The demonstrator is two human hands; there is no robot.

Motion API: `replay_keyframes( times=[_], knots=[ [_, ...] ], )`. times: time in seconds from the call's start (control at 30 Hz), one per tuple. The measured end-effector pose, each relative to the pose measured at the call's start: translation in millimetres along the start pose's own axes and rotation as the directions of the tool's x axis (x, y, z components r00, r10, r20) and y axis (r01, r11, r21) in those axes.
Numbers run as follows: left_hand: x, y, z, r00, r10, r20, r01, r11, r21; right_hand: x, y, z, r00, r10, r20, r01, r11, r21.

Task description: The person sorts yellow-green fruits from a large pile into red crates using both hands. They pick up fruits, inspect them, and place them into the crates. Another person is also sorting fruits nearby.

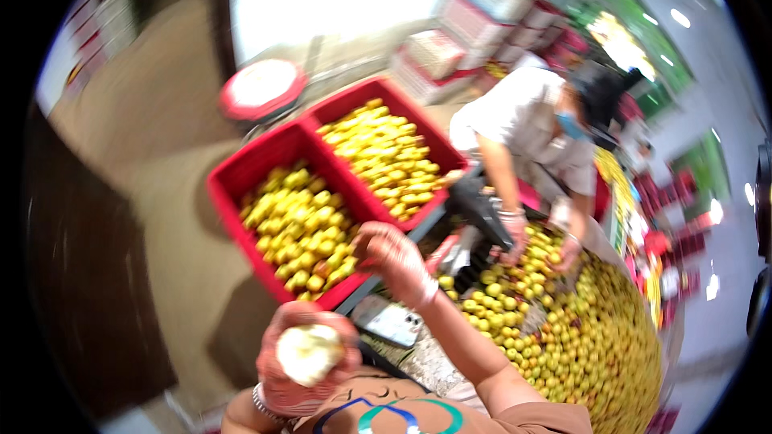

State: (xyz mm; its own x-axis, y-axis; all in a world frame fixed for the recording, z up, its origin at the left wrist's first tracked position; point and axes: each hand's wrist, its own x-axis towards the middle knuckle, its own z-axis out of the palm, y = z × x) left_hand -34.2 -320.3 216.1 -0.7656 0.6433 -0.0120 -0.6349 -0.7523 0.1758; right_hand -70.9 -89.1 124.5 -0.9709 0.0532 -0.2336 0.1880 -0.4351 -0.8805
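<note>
My left hand (307,352), in a thin clear glove, is closed around a round pale fruit (309,354) with whitish flesh showing, close to my chest. My right hand (393,262), gloved too, is raised over the near edge of a red plastic crate (241,241) of small yellow-green fruit (301,217); its fingers are bent, and blur hides whether they hold anything. Beside that crate stands a second red crate (416,111) of yellow fruit (386,157). A large heap of small yellow-green fruit (579,349) spreads at the right.
Across the heap a person (518,114) in a white top and mask bends with gloved hands in the fruit. A smartphone (387,319) lies by my right forearm. A round red-rimmed stool or bin (263,87) stands behind the crates, and stacked crates (476,6) stand farther back.
</note>
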Motion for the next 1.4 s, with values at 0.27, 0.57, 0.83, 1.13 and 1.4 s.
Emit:
replay_keyframes(
  times=[0.27, 0.57, 0.83, 1.13, 1.4],
  knots=[
    [42.5, -36.6, -49.0, 0.975, -0.202, -0.095, 0.21, 0.974, 0.084, -168.6, -145.7, 48.8, 0.359, -0.752, 0.553, 0.813, 0.543, 0.21],
    [53.1, -65.0, -32.7, 0.926, -0.378, -0.014, 0.373, 0.906, 0.202, -200.6, -129.1, 68.9, 0.196, -0.894, 0.403, 0.825, 0.373, 0.425],
    [48.1, -61.3, -39.3, 0.922, -0.384, -0.05, 0.387, 0.913, 0.13, -195.1, -128.0, 68.0, 0.192, -0.889, 0.417, 0.748, 0.407, 0.524],
    [48.6, -65.5, -34.5, 0.905, -0.422, -0.05, 0.425, 0.897, 0.125, -193.1, -128.3, 58.9, 0.14, -0.906, 0.4, 0.822, 0.332, 0.463],
    [46.7, -70.5, -42.4, 0.913, -0.402, -0.07, 0.408, 0.896, 0.176, -206.0, -130.4, 55.2, 0.222, -0.887, 0.405, 0.828, 0.391, 0.402]
  ],
)
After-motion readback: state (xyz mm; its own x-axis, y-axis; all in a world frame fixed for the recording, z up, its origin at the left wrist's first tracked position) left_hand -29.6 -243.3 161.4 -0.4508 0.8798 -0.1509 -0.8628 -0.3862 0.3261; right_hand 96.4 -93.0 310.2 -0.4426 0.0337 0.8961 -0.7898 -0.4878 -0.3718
